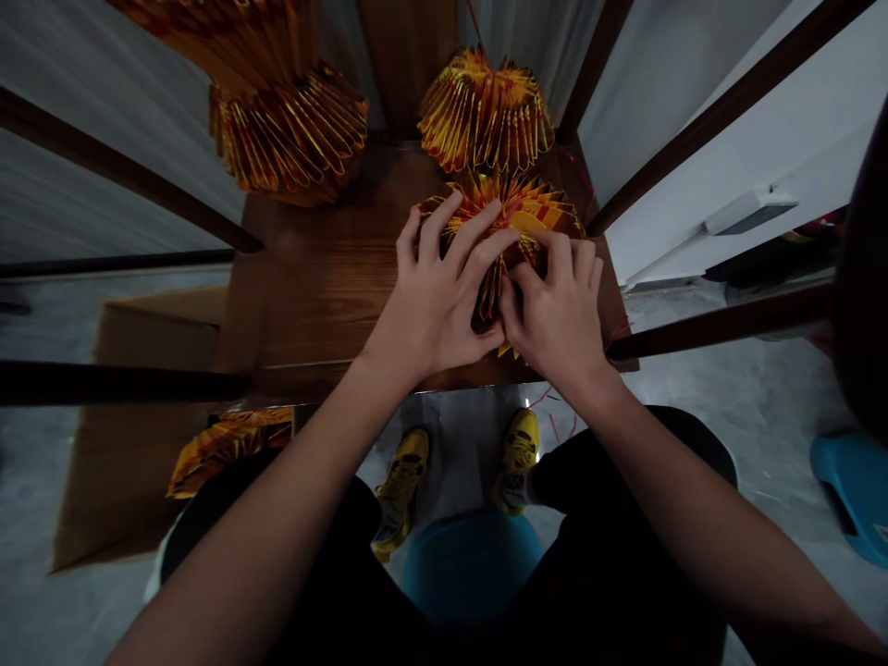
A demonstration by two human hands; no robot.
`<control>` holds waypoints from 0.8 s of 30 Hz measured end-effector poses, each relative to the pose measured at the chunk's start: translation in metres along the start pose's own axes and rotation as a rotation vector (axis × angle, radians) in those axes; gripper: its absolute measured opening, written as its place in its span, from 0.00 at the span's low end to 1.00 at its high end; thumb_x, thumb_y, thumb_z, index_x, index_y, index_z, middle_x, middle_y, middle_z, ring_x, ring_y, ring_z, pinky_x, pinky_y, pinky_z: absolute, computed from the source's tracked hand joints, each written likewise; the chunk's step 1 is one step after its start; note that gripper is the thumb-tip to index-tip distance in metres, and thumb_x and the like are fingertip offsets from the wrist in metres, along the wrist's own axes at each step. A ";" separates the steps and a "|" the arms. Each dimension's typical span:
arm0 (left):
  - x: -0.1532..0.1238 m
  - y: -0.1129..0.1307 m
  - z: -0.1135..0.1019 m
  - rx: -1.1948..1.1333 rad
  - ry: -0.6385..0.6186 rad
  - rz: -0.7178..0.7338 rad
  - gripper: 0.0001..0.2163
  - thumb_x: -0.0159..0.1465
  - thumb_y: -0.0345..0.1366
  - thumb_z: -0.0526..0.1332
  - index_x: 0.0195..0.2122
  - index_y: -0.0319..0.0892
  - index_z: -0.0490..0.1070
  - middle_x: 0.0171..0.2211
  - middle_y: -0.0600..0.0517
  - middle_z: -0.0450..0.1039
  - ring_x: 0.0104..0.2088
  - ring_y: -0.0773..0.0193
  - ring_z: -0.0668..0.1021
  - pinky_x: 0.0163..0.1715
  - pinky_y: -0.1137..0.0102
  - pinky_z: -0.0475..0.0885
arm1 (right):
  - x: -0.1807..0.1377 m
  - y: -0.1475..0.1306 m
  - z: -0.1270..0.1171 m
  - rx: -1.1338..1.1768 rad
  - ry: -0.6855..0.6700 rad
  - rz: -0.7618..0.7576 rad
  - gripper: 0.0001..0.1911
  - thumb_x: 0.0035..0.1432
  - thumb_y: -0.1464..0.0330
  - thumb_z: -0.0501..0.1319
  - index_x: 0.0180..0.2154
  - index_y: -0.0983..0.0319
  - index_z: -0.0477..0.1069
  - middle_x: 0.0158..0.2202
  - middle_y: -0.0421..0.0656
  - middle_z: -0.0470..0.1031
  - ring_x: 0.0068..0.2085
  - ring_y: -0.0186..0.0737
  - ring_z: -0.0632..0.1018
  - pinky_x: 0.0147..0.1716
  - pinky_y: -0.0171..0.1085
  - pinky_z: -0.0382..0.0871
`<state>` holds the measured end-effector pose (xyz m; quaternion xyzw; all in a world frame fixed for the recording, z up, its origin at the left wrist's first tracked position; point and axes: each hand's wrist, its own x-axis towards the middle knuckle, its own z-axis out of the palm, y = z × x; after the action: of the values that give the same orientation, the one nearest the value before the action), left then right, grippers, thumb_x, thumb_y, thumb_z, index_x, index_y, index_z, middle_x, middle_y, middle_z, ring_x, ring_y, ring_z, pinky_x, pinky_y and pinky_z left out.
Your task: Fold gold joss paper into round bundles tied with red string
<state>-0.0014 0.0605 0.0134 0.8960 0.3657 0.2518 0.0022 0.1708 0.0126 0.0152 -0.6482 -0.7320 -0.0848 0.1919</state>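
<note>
A pleated gold-and-red paper ornament (pixel 548 205) lies on the dark wooden seat (pixel 333 268), partly hidden under both hands. My left hand (pixel 448 291) rests over its left side with the fingers spread, their tips touching the folds. On the near right side, my right hand (pixel 559 296) has its thumb and fingers bent in around the pleats, gripping the ornament's edge. Just behind stands a second pleated paper ornament (pixel 486 111) with a red string rising from its top. A taller stack of the same gold folded paper (pixel 291 129) is at the back left.
Dark wooden bars (pixel 721 111) slope up on both sides of the seat. A cardboard box (pixel 131 444) with more folded paper (pixel 232 444) stands on the floor at the left. A blue stool (pixel 472 564) is below me, and another blue object (pixel 857 490) lies right.
</note>
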 end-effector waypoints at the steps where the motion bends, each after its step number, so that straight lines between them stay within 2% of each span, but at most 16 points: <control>1: 0.000 0.001 0.000 0.008 0.002 -0.003 0.41 0.62 0.42 0.68 0.76 0.52 0.55 0.78 0.47 0.57 0.77 0.35 0.58 0.78 0.38 0.46 | -0.002 0.002 -0.003 0.013 0.010 -0.006 0.15 0.75 0.65 0.54 0.45 0.62 0.79 0.66 0.59 0.70 0.61 0.63 0.70 0.58 0.61 0.69; 8: 0.002 0.000 0.001 0.001 -0.008 -0.016 0.44 0.61 0.53 0.71 0.75 0.49 0.57 0.77 0.41 0.59 0.77 0.30 0.57 0.76 0.35 0.46 | -0.024 0.017 -0.021 0.088 0.037 -0.042 0.07 0.68 0.70 0.59 0.42 0.60 0.76 0.57 0.57 0.71 0.58 0.65 0.69 0.55 0.64 0.70; 14: 0.001 0.002 0.006 -0.012 0.022 -0.047 0.43 0.63 0.61 0.69 0.75 0.50 0.57 0.76 0.41 0.61 0.78 0.32 0.57 0.77 0.35 0.41 | -0.034 0.014 -0.023 0.109 -0.044 -0.085 0.09 0.69 0.71 0.58 0.46 0.58 0.75 0.51 0.53 0.76 0.52 0.59 0.73 0.50 0.57 0.69; 19: 0.001 0.006 0.011 0.007 0.054 -0.074 0.42 0.65 0.60 0.68 0.75 0.52 0.58 0.77 0.42 0.60 0.79 0.31 0.55 0.77 0.36 0.39 | -0.036 0.014 -0.025 0.303 -0.037 -0.097 0.13 0.68 0.76 0.55 0.50 0.59 0.71 0.51 0.48 0.81 0.51 0.53 0.77 0.51 0.52 0.67; 24: 0.002 0.007 0.012 0.007 0.046 -0.080 0.41 0.65 0.57 0.69 0.75 0.50 0.59 0.77 0.41 0.59 0.79 0.30 0.54 0.77 0.35 0.39 | -0.031 0.028 -0.024 0.460 -0.028 -0.071 0.13 0.65 0.77 0.59 0.50 0.59 0.71 0.49 0.45 0.82 0.51 0.48 0.80 0.52 0.47 0.68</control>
<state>0.0101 0.0586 0.0050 0.8747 0.4021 0.2706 0.0008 0.2049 -0.0204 0.0217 -0.5622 -0.7570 0.0864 0.3215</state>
